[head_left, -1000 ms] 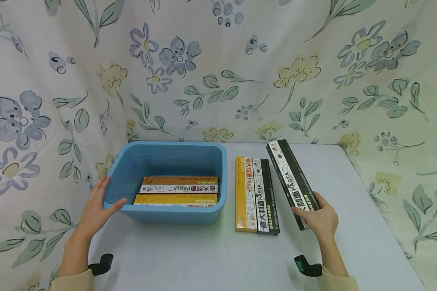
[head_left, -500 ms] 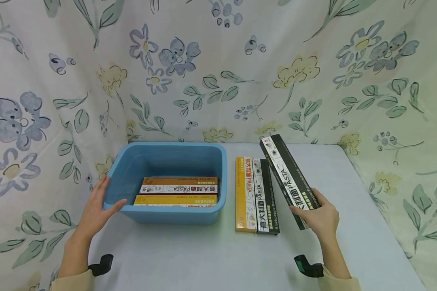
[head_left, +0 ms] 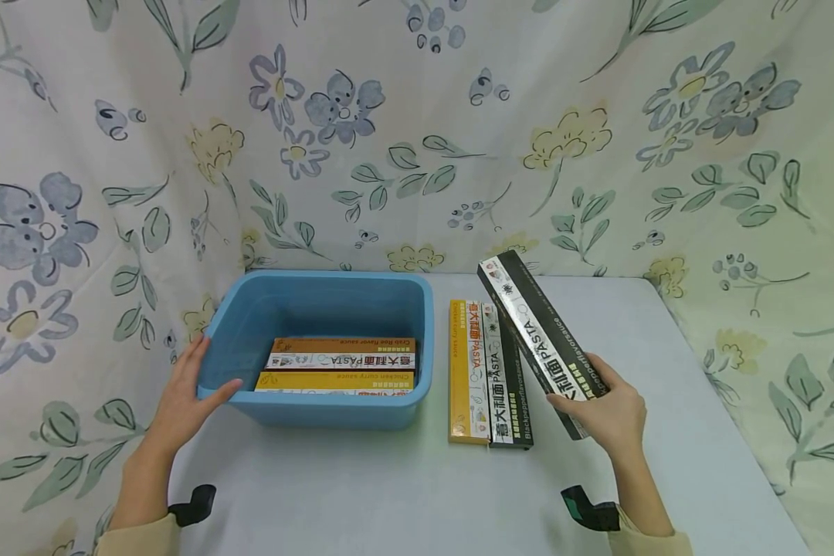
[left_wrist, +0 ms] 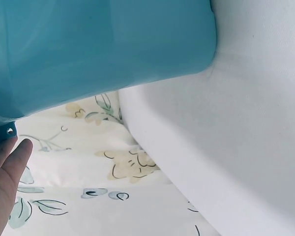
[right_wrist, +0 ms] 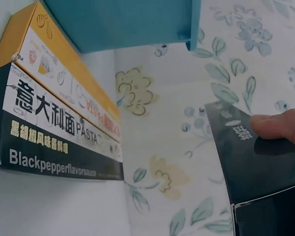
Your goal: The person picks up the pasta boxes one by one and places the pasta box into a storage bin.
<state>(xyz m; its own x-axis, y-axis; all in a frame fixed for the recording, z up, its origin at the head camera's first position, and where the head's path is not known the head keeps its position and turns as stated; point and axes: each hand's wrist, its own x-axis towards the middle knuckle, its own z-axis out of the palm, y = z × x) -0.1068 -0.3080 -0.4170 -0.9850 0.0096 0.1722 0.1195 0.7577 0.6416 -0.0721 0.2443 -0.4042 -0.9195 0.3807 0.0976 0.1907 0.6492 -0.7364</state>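
A long black-and-white pasta box (head_left: 538,340) is held at its near end by my right hand (head_left: 608,405), thumb on one side and fingers on the other. It is lifted and slanted, its far end up and to the left. In the right wrist view the thumb lies on the black face of this held box (right_wrist: 246,147). My left hand (head_left: 184,394) touches the left end of a blue tub (head_left: 340,417), fingers spread and fairly straight, thumb at the front rim. Inside the tub lie an orange pasta box (head_left: 344,345) and a yellow one (head_left: 337,381).
Between the tub and the held box, a yellow pasta box (head_left: 462,371) and a black pepper-flavour pasta box (head_left: 517,394) lie side by side on the white table (head_left: 389,494). A floral curtain (head_left: 417,208) hangs behind and at both sides.
My right hand has swung the pasta box's far end leftward and up, so it now overlaps the black box on the table. The left hand and tub have stayed put.
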